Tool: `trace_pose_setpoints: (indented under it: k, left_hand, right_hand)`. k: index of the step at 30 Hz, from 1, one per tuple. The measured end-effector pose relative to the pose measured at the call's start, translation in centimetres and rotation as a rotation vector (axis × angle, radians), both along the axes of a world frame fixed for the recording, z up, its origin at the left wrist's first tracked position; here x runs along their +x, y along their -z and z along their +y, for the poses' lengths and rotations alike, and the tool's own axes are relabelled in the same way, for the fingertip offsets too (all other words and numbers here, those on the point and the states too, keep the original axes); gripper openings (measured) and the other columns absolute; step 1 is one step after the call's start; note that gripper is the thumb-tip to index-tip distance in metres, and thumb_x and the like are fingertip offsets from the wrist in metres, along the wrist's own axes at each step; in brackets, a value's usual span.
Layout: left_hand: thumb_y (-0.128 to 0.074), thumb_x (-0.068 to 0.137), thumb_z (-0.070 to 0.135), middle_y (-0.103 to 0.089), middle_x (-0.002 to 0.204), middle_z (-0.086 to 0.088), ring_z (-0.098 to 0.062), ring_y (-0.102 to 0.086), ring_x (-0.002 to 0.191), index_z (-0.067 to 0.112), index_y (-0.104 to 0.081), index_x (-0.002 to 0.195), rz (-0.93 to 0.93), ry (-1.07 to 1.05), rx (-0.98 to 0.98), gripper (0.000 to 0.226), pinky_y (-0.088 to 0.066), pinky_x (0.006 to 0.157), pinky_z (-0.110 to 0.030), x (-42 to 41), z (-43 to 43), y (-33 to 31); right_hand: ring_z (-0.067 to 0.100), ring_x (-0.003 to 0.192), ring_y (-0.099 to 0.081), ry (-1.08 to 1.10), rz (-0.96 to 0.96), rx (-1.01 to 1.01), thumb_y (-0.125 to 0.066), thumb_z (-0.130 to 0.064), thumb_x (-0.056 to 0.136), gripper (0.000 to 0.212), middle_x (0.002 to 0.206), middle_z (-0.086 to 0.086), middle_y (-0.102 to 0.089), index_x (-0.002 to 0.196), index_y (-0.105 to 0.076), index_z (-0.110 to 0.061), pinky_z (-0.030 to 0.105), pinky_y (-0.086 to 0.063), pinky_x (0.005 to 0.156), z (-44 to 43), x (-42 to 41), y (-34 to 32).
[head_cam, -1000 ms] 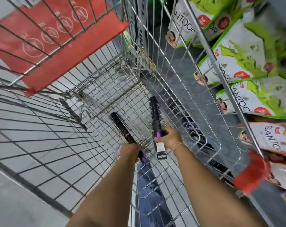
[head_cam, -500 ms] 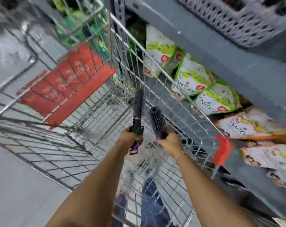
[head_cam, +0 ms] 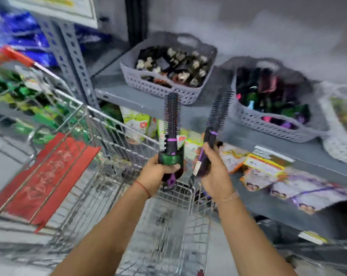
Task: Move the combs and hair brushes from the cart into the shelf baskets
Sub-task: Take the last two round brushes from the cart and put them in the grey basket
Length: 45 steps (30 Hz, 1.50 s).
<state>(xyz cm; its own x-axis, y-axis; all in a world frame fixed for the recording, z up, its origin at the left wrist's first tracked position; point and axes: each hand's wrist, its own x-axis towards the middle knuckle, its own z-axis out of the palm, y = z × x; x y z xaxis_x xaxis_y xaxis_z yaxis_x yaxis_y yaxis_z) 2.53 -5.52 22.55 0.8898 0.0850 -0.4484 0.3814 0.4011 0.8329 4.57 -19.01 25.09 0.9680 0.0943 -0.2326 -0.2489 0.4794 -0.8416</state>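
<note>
Both forearms extended forward, raised. Left grip (head_cam: pixel 158 172) fisted, thumb across front; right grip (head_cam: pixel 214 168) closed, wrist cocked upward.

Two round brushes (head_cam: pixel 171 114) (head_cam: pixel 218 112), three baskets (head_cam: pixel 158 90) (head_cam: pixel 268 126) (head_cam: pixel 335 148), one cart (head_cam: pixel 129 140)

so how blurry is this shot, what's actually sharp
Head view: motion blur smears the cart and the right-hand basket; the hands, left and right, and the two round brushes are sharpest; wide-angle bending shows at the edges.
</note>
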Motion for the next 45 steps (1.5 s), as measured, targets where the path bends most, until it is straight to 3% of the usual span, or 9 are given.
trace_pose_setpoints:
  k: [6,9,13,18,23,29,33,36,45]
  left_hand:
    - [-0.051,0.080,-0.020,-0.070,0.082,-0.017,-0.028,-0.066,0.079,-0.003,-0.060,0.096,-0.165,0.137,-0.015,0.025,-0.054,0.083,-0.039,3.1,-5.5,-6.6]
    - [-0.052,0.082,-0.016,-0.072,0.061,0.002,-0.016,-0.066,0.064,0.009,-0.061,0.081,-0.234,0.220,-0.019,0.027,-0.052,0.070,-0.027,5.0,-8.4,-9.4]
    - [-0.053,0.084,-0.013,-0.071,0.080,-0.010,-0.022,-0.062,0.092,-0.001,-0.059,0.106,-0.304,0.285,0.025,0.025,-0.049,0.091,-0.038,7.7,-11.9,-12.8]
    - [-0.062,0.080,-0.011,-0.060,0.085,-0.014,-0.024,-0.054,0.092,0.002,-0.058,0.089,-0.338,0.146,0.171,0.017,-0.045,0.085,-0.037,12.5,-15.6,-15.6]
    - [-0.060,0.087,0.009,-0.063,0.112,-0.029,-0.031,-0.060,0.106,-0.015,-0.056,0.114,-0.244,0.086,0.465,0.036,-0.046,0.093,-0.040,17.4,-18.6,-16.4]
    - [-0.049,0.094,0.020,-0.052,0.136,-0.023,-0.032,-0.053,0.123,-0.007,-0.050,0.129,-0.088,0.255,0.759,0.044,-0.043,0.103,-0.033,20.5,-20.3,-14.9]
    - [-0.049,0.090,0.043,-0.057,0.133,-0.016,-0.028,-0.053,0.124,0.002,-0.056,0.124,-0.031,0.174,0.999,0.054,-0.042,0.100,-0.031,21.0,-21.2,-13.2]
    - [-0.067,0.079,0.041,-0.063,0.127,-0.014,-0.026,-0.058,0.119,0.002,-0.062,0.117,0.060,0.152,1.004,0.055,-0.046,0.096,-0.030,20.9,-21.4,-12.2]
    - [-0.068,0.078,0.011,-0.063,0.125,-0.019,-0.032,-0.057,0.117,0.007,-0.057,0.125,-0.080,0.085,1.003,0.048,-0.043,0.099,-0.029,20.9,-22.0,-10.8]
  right_hand:
    - [0.008,0.051,-0.063,-0.078,-0.115,0.136,-0.045,-0.014,0.087,0.014,0.057,-0.004,-0.067,0.082,-0.058,-0.011,0.019,-0.051,0.047,-6.2,0.7,-6.0]
    - [0.013,0.078,-0.069,-0.054,-0.258,-0.027,-0.052,0.000,0.079,0.029,0.085,0.001,-0.074,0.106,-0.057,-0.008,0.026,-0.058,0.074,-8.7,1.5,-8.2]
    - [0.002,0.069,-0.067,0.207,-0.379,-0.266,-0.062,0.015,0.069,0.037,0.073,-0.010,-0.074,0.093,-0.059,-0.013,0.015,-0.054,0.064,-12.7,3.3,-11.6]
    - [0.014,0.100,-0.060,0.365,-0.235,-0.326,-0.053,0.007,0.084,0.041,0.117,0.015,-0.060,0.124,-0.045,0.005,0.017,-0.045,0.080,-17.9,6.8,-13.8]
    - [0.030,0.115,-0.051,0.414,-0.090,-0.554,-0.055,0.010,0.082,0.048,0.129,0.023,-0.053,0.128,-0.042,0.002,0.041,-0.035,0.107,-21.9,11.3,-13.9]
    - [0.028,0.093,-0.060,0.426,-0.074,-0.687,-0.052,0.010,0.083,0.041,0.119,0.021,-0.060,0.121,-0.053,-0.005,0.030,-0.051,0.069,-22.0,15.8,-12.9]
    - [0.034,0.104,-0.059,0.326,0.010,-0.738,-0.043,0.015,0.084,0.045,0.124,0.022,-0.057,0.124,-0.050,-0.003,0.039,-0.051,0.083,-21.4,17.5,-9.8]
    - [0.029,0.089,-0.060,0.288,0.061,-0.819,-0.047,0.012,0.082,0.041,0.118,0.023,-0.062,0.117,-0.058,-0.005,0.030,-0.051,0.066,-21.6,17.7,-8.2]
    - [0.031,0.114,-0.053,0.233,-0.046,-1.159,-0.050,0.004,0.084,0.038,0.130,0.018,-0.054,0.121,-0.055,-0.006,0.028,-0.039,0.100,-20.4,17.7,-7.9]
